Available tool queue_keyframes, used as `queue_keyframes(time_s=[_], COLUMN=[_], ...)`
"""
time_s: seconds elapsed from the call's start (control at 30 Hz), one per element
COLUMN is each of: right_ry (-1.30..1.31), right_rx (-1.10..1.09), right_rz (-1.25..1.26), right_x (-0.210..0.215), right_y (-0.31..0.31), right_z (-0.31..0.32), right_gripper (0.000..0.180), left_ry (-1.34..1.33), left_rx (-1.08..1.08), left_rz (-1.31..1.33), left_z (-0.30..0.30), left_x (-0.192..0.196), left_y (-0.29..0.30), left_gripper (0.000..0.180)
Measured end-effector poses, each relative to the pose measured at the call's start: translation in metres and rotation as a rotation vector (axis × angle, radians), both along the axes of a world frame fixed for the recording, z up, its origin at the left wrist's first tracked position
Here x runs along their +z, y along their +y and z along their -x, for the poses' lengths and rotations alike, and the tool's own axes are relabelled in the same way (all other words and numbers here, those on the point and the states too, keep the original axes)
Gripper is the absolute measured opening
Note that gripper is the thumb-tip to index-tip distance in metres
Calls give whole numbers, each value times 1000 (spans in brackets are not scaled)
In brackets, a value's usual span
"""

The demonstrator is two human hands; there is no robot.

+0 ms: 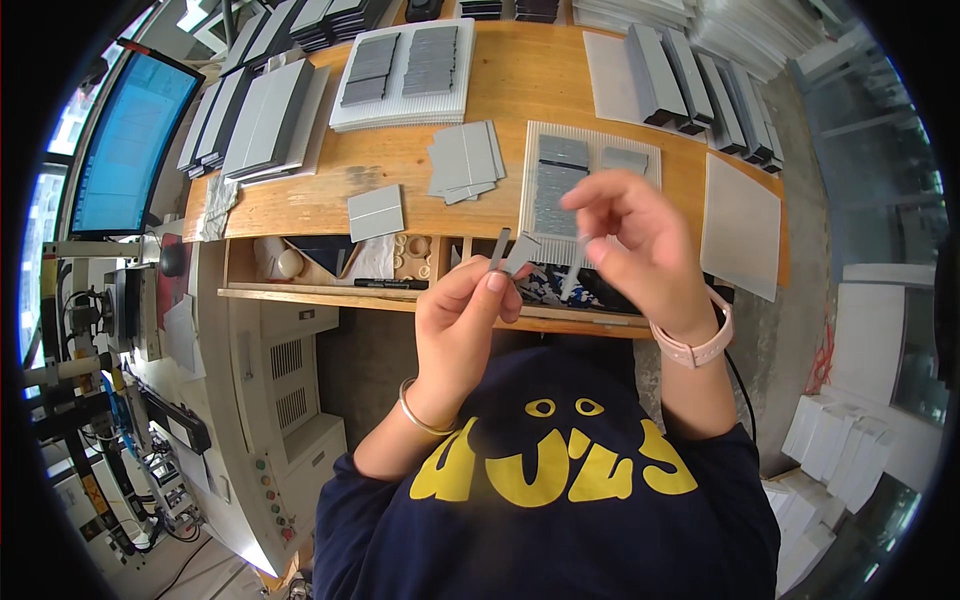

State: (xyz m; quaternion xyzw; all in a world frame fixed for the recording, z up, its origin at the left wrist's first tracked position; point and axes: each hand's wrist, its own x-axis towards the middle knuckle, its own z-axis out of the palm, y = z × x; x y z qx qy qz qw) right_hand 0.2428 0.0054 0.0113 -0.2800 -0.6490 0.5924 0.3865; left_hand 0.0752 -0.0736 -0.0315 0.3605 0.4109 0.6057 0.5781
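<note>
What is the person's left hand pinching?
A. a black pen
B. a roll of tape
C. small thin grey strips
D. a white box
C: the left hand grips small thin grey strips between its fingertips, above the wooden bench.

The person's left hand (pixel 462 315) is raised over the near edge of the wooden bench (pixel 520 75), pinching a small grey shard (pixel 510 252) upright between thumb and fingertips. Just right of it, the right hand (pixel 640 240) hovers with fingers curled, pinching a thin pale sliver (pixel 572 275) that hangs down. Beyond the hands lies a white ribbed tray (pixel 585 180) bearing grey cells; a loose pile of grey squares (pixel 465 160) sits to its left. A blue monitor (pixel 130 140) stands far left.
</note>
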Motion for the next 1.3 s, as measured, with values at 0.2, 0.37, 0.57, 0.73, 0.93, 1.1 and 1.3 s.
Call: queue_keyframes(time_s=[0.2, 0.37, 0.57, 0.73, 0.93, 1.1, 1.3], right_ry=[-243, -101, -40, -79, -67, -58, -48], right_rx=[-70, -91, -76, -59, -45, 21, 50], right_rz=[-201, -114, -28, -34, 58, -2, 106], right_x=[4, 1, -3, -1, -4, -8, -6], right_y=[-9, -9, -7, -5, -3, 3, 5], right_z=[10, 13, 2, -9, -23, -42, -61], right_gripper=[39, 23, 19, 21, 22, 19, 17], left_ry=[12, 29, -31, -84, -54, -2, -51], left_rx=[10, -70, -218, -366, -452, -528, -591], left_rz=[11, -14, 74, 149, 191, 238, 236], left_z=[2, 0, -5, -10, -20, -27, -35], left_x=[1, -3, 6, 7, 9, 11, 13], left_y=[2, 1, 4, 8, 14, 18, 25], left_gripper=[18, 18, 22, 23, 24, 23, 32])
